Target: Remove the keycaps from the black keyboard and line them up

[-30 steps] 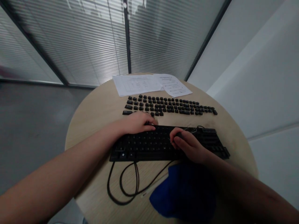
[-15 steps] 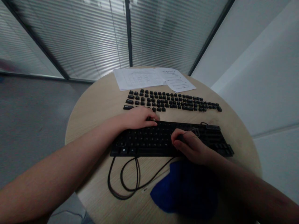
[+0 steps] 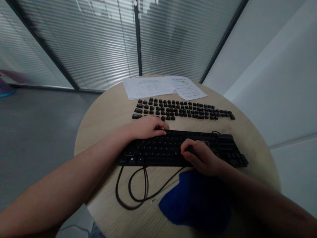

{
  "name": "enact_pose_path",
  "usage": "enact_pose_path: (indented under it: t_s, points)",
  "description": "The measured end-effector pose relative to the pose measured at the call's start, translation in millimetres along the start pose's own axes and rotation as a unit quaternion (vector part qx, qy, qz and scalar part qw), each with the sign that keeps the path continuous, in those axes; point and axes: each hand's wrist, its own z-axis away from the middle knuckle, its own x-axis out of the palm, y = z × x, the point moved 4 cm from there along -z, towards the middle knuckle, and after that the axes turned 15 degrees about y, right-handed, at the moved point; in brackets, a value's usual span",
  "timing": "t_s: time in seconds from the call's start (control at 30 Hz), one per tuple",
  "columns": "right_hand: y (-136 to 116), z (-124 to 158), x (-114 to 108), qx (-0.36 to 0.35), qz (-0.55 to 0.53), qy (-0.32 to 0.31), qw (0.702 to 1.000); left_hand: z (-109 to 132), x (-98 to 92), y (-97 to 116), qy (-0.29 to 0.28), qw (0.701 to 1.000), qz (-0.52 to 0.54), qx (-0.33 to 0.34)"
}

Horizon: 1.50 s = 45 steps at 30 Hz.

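A black keyboard (image 3: 158, 148) lies across the table before me, most of its main key area bare of caps. My left hand (image 3: 148, 127) rests over its back left edge, thumb on top and fingers curled behind, gripping it. Over the middle right of the keyboard, my right hand (image 3: 199, 155) is closed, thumb and index pinched around a small dark tool (image 3: 190, 149) whose kind I cannot make out. Loose black keycaps (image 3: 173, 109) stand in rows behind the keyboard. Below my right hand lies a blue cloth (image 3: 188, 201).
Printed sheets (image 3: 151, 87) lie at the back of the round wooden table (image 3: 99, 115). The keyboard's looped cable (image 3: 131, 206) lies at the front. A blind-covered glass partition (image 3: 99, 43) stands behind, and a white wall (image 3: 284, 82) rises at the right.
The view has shifted slightly, so the table's back edge and papers sit lower. Both hands stay almost where they were, still closed.
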Motion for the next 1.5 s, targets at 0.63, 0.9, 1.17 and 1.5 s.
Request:
enact_pose_path:
  t_s: [0.63, 0.9, 1.17, 1.5]
  points:
    - [25.7, -7.8, -3.0, 0.204, -0.238, 0.205, 0.927, 5.9, -22.2, 68.7, 0.058, 0.99, 0.086, 0.096]
    - [33.0, -5.9, -1.8, 0.224, -0.301, 0.173, 0.911, 6.0, -15.0, 71.5, 0.051, 0.991, 0.055, 0.114]
    - [37.0, -5.0, -1.2, 0.223, -0.284, 0.19, 0.913, 6.9, -15.8, 71.5, 0.055, 0.99, 0.063, 0.116]
    - [42.4, -7.9, -11.4, 0.226, -0.284, 0.314, 0.877, 11.3, -37.9, 44.7, 0.131, 0.988, 0.073, 0.042]
